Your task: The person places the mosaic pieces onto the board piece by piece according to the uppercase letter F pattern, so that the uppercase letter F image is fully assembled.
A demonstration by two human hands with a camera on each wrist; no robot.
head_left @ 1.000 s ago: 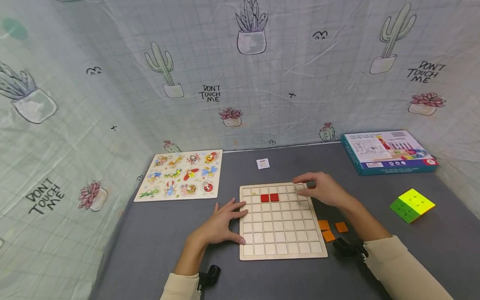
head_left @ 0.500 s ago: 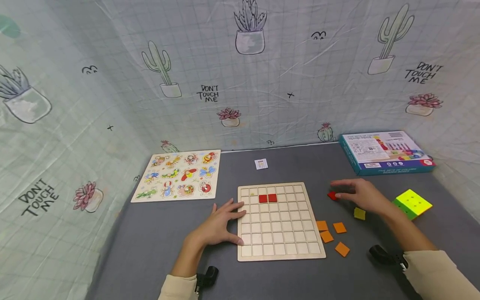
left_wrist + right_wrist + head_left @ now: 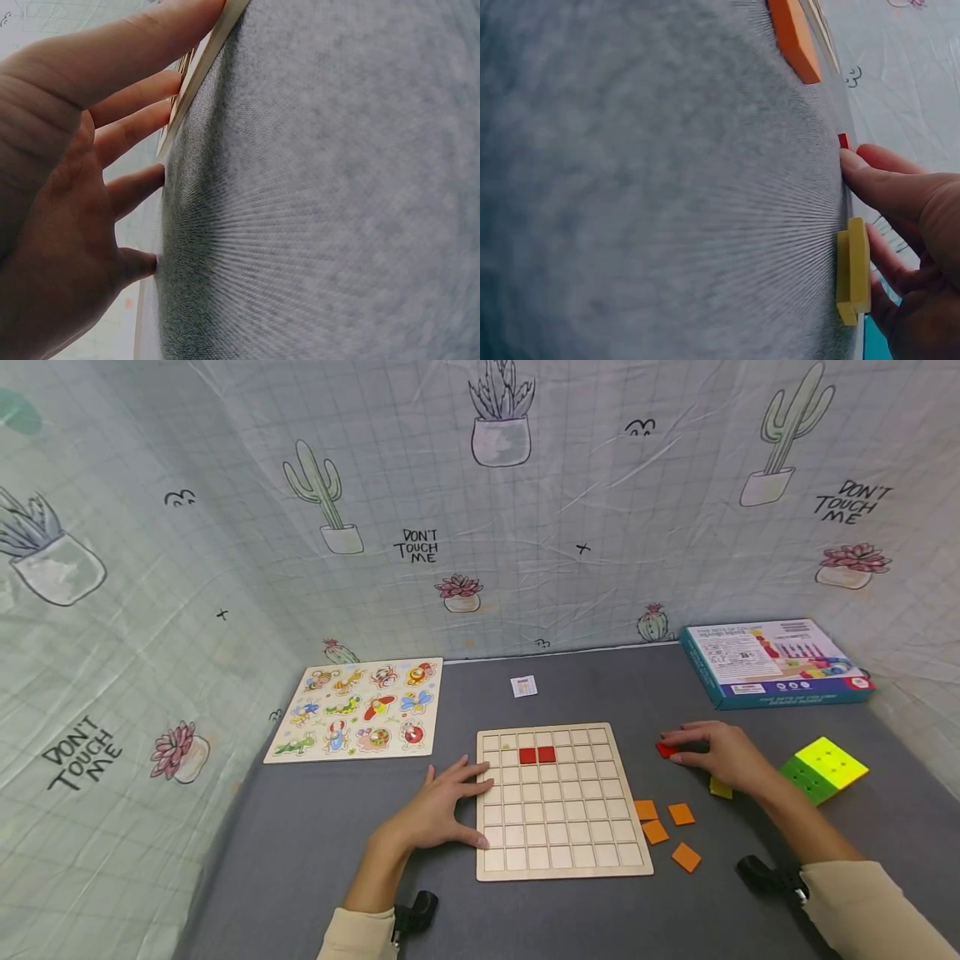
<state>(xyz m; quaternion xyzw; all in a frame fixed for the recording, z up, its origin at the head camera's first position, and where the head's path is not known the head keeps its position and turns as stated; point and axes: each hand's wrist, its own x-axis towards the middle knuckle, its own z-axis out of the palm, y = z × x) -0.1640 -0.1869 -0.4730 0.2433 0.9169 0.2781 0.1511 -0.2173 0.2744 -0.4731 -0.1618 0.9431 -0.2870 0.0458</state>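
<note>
With fingers spread apart, the left hand (image 3: 435, 810) is touching the board (image 3: 564, 835)'s left edge, probably steadying it, while the right hand (image 3: 723, 756) is pinching a red tile (image 3: 663, 750) near the board's far right corner.

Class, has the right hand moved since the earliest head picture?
Yes, rightward: the right hand went from the far right corner of the wooden board to a loose red tile.
</note>
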